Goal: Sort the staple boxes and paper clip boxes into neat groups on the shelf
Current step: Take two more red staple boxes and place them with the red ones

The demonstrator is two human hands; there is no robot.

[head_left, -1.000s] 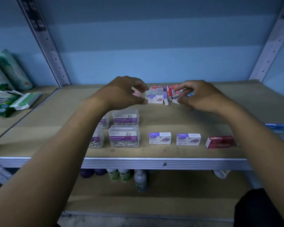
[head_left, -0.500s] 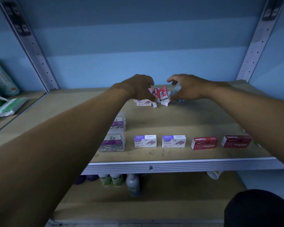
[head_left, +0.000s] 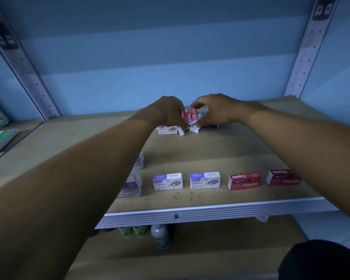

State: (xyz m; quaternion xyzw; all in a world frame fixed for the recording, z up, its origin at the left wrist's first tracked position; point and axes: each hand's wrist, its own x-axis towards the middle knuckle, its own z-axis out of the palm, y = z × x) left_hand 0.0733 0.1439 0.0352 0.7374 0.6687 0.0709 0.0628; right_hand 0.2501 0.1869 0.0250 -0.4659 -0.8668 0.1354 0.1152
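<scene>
At the back of the wooden shelf (head_left: 220, 150) lies a loose pile of staple boxes (head_left: 170, 130). My right hand (head_left: 216, 110) pinches a red staple box (head_left: 192, 116) raised on edge over the pile. My left hand (head_left: 168, 112) curls around another red box (head_left: 182, 116) right beside it. Along the front edge stand two white-purple staple boxes (head_left: 167, 181) (head_left: 205, 180) and two red staple boxes (head_left: 244, 180) (head_left: 283, 177). Clear paper clip boxes (head_left: 130, 185) sit at the front left, partly hidden by my left forearm.
Perforated metal uprights (head_left: 305, 49) frame the bay against a blue wall. Green-white packets (head_left: 0, 138) lie on the neighbouring shelf to the left. Small bottles (head_left: 160, 235) stand on the lower shelf under the front lip (head_left: 210, 213).
Both hands reached farther back and closed in on the pile. A red box is now lifted on edge between them. The view shifted left and down.
</scene>
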